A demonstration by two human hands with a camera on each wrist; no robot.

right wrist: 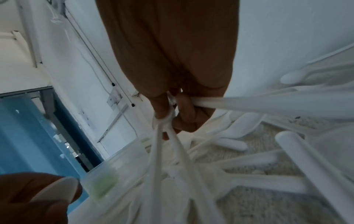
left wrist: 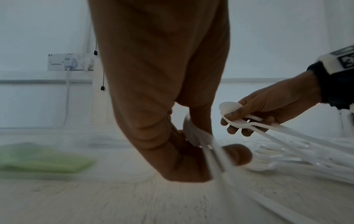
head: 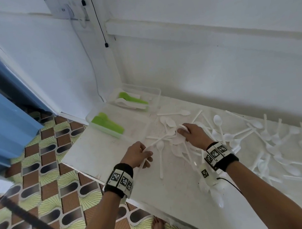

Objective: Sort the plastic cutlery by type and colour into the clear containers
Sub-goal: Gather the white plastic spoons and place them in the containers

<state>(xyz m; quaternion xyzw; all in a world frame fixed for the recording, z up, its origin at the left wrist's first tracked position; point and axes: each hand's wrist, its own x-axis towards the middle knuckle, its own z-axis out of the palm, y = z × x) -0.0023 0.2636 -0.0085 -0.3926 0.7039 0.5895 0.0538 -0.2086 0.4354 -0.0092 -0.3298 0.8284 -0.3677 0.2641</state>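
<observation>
Loose white plastic spoons (head: 242, 136) lie heaped across the middle and right of the white table (head: 98, 153). My left hand (head: 147, 156) pinches a few white spoons (left wrist: 199, 144) by their necks, handles trailing toward the pile. My right hand (head: 182, 131) grips a small bunch of white spoons (left wrist: 235, 118) just above the heap; its curled fingers (right wrist: 184, 121) wrap round them. At the back left stand two clear containers. The nearer container (head: 134, 121) holds green cutlery (head: 108, 124). The farther container (head: 158, 93) holds green and white pieces (head: 132, 101).
The table's front edge (head: 116, 185) runs diagonally below my wrists, with patterned floor (head: 51, 180) and a bare foot (head: 158, 225) beneath. A blue door (head: 1, 115) stands at the left. A wall socket (head: 61, 10) with hanging cables sits above the containers.
</observation>
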